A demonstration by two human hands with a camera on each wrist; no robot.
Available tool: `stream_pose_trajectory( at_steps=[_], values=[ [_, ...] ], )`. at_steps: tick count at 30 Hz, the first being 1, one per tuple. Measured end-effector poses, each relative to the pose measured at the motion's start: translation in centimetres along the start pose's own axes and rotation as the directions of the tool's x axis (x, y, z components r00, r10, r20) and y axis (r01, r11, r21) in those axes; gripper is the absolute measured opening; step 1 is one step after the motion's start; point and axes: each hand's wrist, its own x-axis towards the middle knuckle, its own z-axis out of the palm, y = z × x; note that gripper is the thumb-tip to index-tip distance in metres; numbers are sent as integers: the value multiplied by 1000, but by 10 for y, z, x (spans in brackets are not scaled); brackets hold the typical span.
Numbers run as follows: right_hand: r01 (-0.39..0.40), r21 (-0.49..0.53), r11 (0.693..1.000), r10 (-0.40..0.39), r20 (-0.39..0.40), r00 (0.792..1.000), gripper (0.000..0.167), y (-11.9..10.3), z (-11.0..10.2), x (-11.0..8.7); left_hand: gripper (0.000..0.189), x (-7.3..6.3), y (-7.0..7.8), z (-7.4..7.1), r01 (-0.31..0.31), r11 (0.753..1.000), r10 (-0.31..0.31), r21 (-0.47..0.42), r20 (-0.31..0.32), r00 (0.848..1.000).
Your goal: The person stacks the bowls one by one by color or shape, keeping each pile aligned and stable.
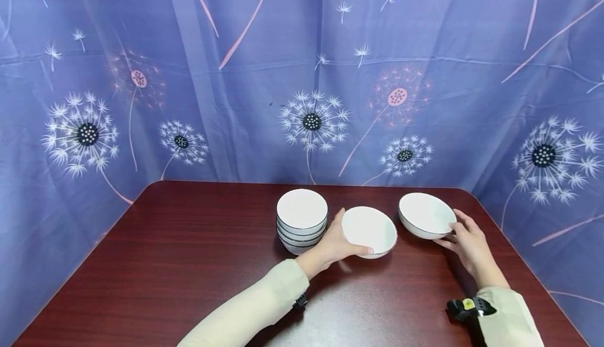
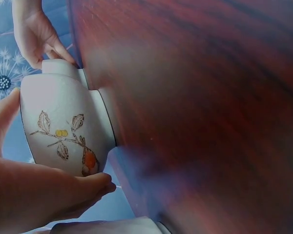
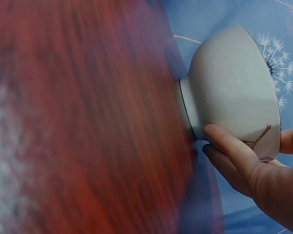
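Near the middle of the table, my left hand holds a white bowl between a thumb at the near rim and fingers at its far left side. In the left wrist view this bowl shows a painted branch with brown leaves and an orange fruit. My right hand grips another white bowl farther right, the thumb at its rim and fingers beneath its side near the foot. Both bowls are tilted in the head view. A stack of several white bowls stands just left of the left hand.
The dark red wooden table spreads out to the left and in front. Behind it and along both sides hangs a blue curtain with dandelion prints. A dark wrist strap sits at the right sleeve.
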Motion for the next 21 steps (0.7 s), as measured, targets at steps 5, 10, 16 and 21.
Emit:
stream_pose_trajectory(
  at_steps=[5,10,16,21],
  values=[
    [-1,79,997,2,-11,1000,62,1,-1,-1,117,-2,0,0,7,1000,-7,23,-7,1000],
    [30,107,994,-26,-33,999,57,-2,2,-3,118,-1,1,0,7,999,-6,43,-10,1000],
    [47,94,994,-43,-51,998,57,-9,7,-5,119,0,0,0,11,998,-10,65,-15,1000],
    [58,155,986,-55,-29,998,56,-15,6,-5,119,0,1,-1,17,997,-16,75,-12,1000]
  ],
)
